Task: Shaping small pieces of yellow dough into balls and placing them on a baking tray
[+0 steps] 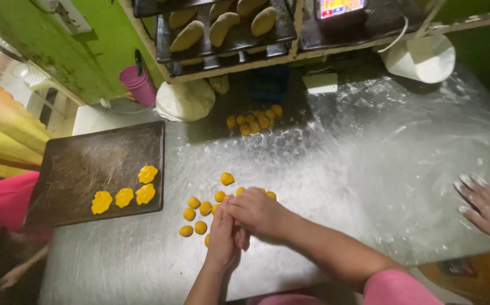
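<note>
My left hand (pixel 223 237) and my right hand (pixel 256 213) are pressed together over the metal table, the right palm on top of the left. Whatever lies between the palms is hidden. Around them sit several small orange dough balls (pixel 194 202). A dark baking tray (pixel 87 169) to the left carries several flattened orange dough pieces (pixel 123 197) along its near right part.
Another person's floury hand (pixel 485 203) rests at the right edge of the floured steel table (pixel 369 169). More orange balls (pixel 254 120) lie at the back near a white dough lump (pixel 185 100). A pink cup (pixel 139 85), a white jug (pixel 423 56) and a rack tray of baked rolls (pixel 222 25) stand behind.
</note>
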